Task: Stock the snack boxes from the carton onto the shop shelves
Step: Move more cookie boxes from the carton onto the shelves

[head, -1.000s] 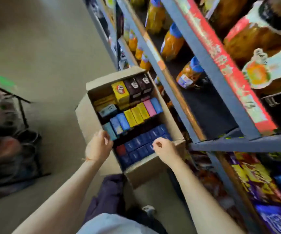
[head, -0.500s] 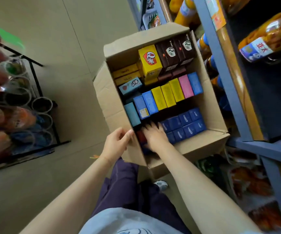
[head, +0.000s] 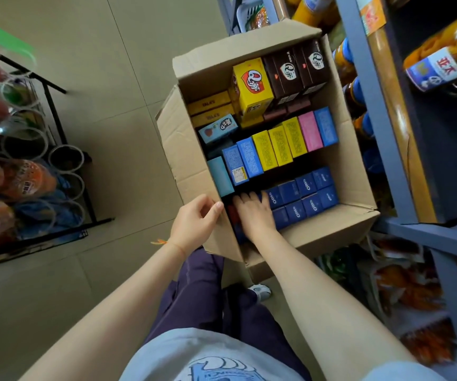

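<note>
An open cardboard carton (head: 351,171) stands on the floor beside the shelves, packed with snack boxes. Dark blue Oreo boxes (head: 304,198) fill its near row; yellow, pink and light blue boxes (head: 276,147) form the middle row; a yellow box (head: 253,88) and brown boxes (head: 294,71) stand at the far end. My left hand (head: 195,222) grips the carton's near left wall, thumb over the rim. My right hand (head: 254,213) reaches into the near left corner, fingers spread over the dark blue boxes, with a red box (head: 232,214) beside it. Its fingertips are hidden.
Grey metal shelves (head: 373,86) run along the right, with orange bottles above and snack bags (head: 408,290) low down. A black wire rack (head: 56,166) of drinks stands on the left. Beige tiled floor (head: 106,78) lies between them. My legs and a shoe (head: 261,291) are just below the carton.
My view dropped over the carton. My right hand went from the carton's near edge down into the near left corner. My left hand stayed on the left wall.
</note>
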`<state>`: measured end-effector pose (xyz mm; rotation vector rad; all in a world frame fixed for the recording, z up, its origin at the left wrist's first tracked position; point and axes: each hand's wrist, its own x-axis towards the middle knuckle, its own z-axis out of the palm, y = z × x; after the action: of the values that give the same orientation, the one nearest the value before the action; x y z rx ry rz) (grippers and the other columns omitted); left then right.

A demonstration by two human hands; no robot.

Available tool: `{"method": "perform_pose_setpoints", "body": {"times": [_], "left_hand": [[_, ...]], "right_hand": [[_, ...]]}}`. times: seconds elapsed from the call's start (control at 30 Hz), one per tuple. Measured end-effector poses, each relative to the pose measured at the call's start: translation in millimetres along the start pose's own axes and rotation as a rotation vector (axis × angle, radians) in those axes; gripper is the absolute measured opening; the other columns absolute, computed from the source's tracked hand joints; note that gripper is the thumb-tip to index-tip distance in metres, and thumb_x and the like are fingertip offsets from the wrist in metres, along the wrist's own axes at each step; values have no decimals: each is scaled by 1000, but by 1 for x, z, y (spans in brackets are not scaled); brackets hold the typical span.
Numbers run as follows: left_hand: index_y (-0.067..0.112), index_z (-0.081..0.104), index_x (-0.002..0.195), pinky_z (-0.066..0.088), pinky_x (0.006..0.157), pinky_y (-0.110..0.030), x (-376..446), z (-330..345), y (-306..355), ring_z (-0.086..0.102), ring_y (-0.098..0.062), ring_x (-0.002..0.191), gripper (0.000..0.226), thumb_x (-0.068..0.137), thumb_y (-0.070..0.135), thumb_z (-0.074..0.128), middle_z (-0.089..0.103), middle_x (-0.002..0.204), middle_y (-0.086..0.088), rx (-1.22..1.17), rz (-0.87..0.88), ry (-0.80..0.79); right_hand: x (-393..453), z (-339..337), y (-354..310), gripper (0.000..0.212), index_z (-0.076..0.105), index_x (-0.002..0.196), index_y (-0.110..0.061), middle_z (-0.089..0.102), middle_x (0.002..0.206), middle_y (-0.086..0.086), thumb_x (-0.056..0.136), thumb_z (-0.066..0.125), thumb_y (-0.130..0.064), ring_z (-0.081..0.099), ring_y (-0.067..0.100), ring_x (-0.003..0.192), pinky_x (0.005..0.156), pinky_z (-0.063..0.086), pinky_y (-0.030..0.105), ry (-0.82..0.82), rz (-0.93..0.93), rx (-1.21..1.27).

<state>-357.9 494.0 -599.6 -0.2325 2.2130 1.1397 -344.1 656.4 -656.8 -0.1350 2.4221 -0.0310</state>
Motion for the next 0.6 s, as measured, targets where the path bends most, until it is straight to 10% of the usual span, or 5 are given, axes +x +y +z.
{"method": "perform_pose_setpoints", "body": {"times": [0.3, 0.6], "left_hand": [[23, 49, 70, 53, 72, -49, -2, 3, 1, 64, -30, 71, 33, 98, 37, 58, 62, 72, -5, -26, -5, 34], [19, 55, 74, 54, 73, -46, -2, 9, 1, 64, -28, 72, 32, 94, 44, 56, 65, 73, -3, -57, -24, 65]], "right_hand": [[8, -6, 10, 73, 42, 139, -17, 54, 136, 8, 76, 78, -20, 39, 28, 133, 117, 17, 47, -64, -119, -114], [12, -25, 24, 46, 60, 120, -14, 64, 120, 6, 80, 71, -35, 49, 28, 120, 99, 35, 41, 24, -375, -323]]}}
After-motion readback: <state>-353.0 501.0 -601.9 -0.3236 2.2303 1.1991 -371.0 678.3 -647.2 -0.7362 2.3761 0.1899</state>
